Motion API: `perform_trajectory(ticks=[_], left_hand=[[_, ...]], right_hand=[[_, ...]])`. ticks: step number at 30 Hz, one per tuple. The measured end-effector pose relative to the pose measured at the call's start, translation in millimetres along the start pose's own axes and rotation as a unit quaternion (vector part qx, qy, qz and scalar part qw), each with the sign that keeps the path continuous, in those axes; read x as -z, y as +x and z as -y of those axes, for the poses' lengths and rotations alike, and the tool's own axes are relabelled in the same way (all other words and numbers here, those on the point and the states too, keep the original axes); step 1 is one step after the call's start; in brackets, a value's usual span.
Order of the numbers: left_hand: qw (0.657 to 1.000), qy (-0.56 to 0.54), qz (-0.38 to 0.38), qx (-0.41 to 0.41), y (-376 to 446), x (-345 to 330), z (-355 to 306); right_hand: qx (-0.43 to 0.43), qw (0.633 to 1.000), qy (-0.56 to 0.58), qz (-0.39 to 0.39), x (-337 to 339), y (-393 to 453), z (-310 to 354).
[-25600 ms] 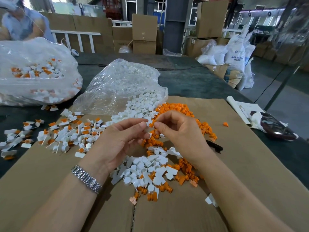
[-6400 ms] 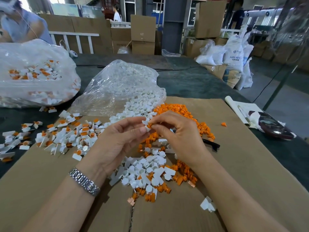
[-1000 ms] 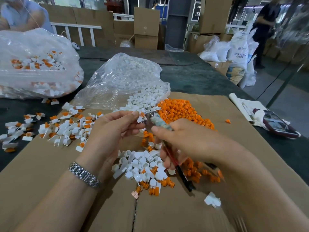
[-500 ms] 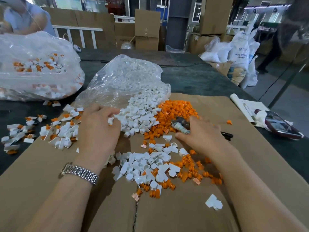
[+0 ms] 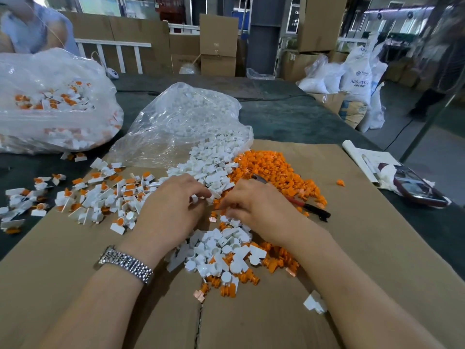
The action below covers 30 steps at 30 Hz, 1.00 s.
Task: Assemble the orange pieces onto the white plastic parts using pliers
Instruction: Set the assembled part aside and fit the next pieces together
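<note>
while our left hand point(image 5: 173, 210) pinches at a white part at the near edge of the white plastic parts point(image 5: 214, 170), our right hand point(image 5: 254, 207) curls its fingers down among the orange pieces point(image 5: 274, 170); if it holds one already we cannot tell. the pliers point(image 5: 309, 207) lie let go on the cardboard point(image 5: 364, 260), just right of this hand. we judge this is the picking step; next we need both pieces joined, then the pliers.

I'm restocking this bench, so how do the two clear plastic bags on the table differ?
The left bag holds white parts with orange pieces fitted; the middle bag holds plain white parts only. The left bag sits on the dark table; the middle bag's mouth lies on the cardboard, spilling parts beside the orange pile. Both are clear and crumpled.
</note>
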<state>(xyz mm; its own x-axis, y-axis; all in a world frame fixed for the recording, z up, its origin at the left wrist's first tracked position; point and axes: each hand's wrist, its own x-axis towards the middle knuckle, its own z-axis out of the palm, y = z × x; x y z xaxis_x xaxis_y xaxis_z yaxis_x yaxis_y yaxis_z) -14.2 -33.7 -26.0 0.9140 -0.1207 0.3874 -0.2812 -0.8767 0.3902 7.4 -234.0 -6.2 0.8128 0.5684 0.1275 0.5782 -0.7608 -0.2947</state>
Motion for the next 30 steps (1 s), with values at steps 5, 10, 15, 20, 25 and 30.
perform_trajectory(ticks=[5,10,15,20,25,30], left_hand=[[1.000,0.018,0.008,-0.012,0,-2,1],[0.998,-0.034,0.048,-0.022,-2,-3,-3],[0.999,-0.010,0.040,-0.016,-2,-5,-5],[0.996,0.066,-0.050,0.036,-3,1,0],[0.998,0.051,0.019,0.006,-3,-3,-2],[0.999,-0.038,-0.006,0.020,-1,-1,-9]], right_hand=[[-0.017,1.000,-0.004,-0.014,-4,-1,-5],[-0.023,0.999,0.024,-0.028,-5,-2,-4],[-0.027,0.998,0.022,-0.059,-6,-2,-8],[-0.041,0.994,0.052,-0.081,-2,-4,-13],[-0.051,0.991,0.069,-0.105,0,-5,-16],[-0.062,0.981,0.120,-0.138,3,-6,-18]])
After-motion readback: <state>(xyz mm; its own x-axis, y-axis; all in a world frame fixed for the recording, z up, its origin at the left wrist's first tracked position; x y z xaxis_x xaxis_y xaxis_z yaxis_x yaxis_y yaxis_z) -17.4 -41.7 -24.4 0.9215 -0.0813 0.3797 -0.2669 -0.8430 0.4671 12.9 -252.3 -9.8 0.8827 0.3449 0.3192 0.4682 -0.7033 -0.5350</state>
